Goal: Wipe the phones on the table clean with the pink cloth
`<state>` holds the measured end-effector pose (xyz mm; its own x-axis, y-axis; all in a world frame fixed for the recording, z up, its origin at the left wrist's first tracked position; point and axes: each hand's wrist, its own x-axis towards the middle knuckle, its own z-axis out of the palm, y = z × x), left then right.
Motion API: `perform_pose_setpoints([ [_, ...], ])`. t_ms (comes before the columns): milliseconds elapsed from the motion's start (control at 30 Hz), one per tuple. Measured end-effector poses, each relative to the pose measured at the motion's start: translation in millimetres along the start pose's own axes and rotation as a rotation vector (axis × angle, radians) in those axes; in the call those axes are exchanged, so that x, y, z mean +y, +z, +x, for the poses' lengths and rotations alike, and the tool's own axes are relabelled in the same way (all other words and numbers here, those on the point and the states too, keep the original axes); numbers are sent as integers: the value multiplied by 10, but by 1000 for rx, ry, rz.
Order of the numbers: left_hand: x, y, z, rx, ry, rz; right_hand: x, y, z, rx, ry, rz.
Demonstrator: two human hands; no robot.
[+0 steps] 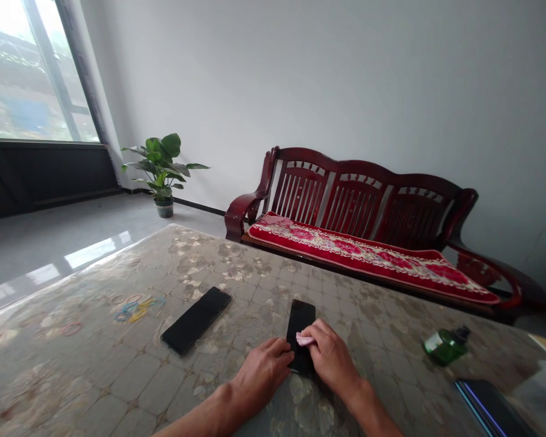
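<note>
A black smartphone [301,315] lies flat on the patterned tablecloth in front of me. My left hand [264,370] steadies its left edge, fingers curled together against the side. Pinched in my right hand [330,354] is a small pale pink cloth [304,340], pressed onto the dark screen. Part of the phone's right side is hidden under those fingers. To the left, a second, larger black smartphone [196,320] rests at a slant, untouched.
Several coloured rubber bands [134,308] are scattered at the left. On the right lie a green pump bottle [446,346] on its side and more phones [491,406] near the edge. Beyond the table [136,376] stand a red wooden bench [346,200] and a potted plant [161,164].
</note>
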<state>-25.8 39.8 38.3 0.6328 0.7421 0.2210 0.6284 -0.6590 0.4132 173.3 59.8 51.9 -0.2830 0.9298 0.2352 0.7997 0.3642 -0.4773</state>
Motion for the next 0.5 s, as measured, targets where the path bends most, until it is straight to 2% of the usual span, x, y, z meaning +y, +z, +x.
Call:
perform_pose_setpoints([
  [67,-10,17,-3,3,5,2,35,-6,47,4,15,-25],
  [300,-23,28,0,7,11,-4,244,50,491,118,105,-159],
  [400,-7,0,2,-9,-4,-8,222,89,485,139,103,-168],
  [500,-7,6,2,-14,-12,-15,130,107,362,119,49,-136],
])
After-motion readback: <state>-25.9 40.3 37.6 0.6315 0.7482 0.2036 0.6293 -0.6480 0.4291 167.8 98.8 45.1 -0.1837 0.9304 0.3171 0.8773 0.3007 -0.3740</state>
